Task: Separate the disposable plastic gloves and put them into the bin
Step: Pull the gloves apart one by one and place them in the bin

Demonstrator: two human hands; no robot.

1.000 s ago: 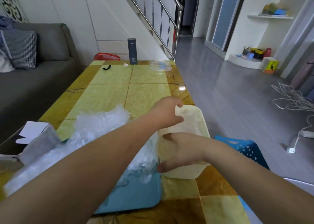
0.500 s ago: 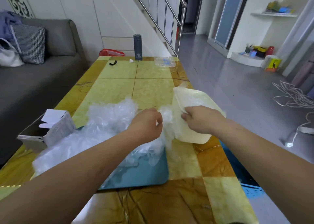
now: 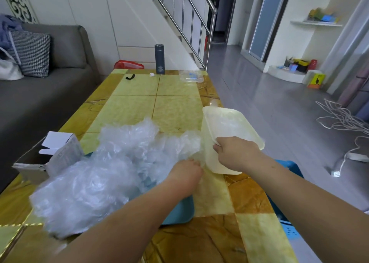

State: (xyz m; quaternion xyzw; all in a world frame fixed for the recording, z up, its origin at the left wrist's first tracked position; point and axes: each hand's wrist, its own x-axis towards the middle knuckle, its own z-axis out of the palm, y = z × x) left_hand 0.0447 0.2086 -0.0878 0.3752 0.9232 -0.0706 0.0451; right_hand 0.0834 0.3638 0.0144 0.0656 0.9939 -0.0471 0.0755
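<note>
Lower left: open cardboard box (image 3: 60,155) at table (image 3: 175,107) edge. Next to it, centre-left, big heap of clear plastic gloves (image 3: 103,173) lying on & spilling over a teal tray (image 3: 179,213). L hand (image 3: 185,175), lower centre, fingers curled, pinching thin glove film at heap's right edge, just beside the bin. Cream bin (image 3: 229,127), centre-right, held tilted, some clear film inside. R hand (image 3: 237,153) grips its near rim, fingers curled over the edge. Blue basket (image 3: 289,167) at right, past table edge, partly hidden by R forearm.
</note>
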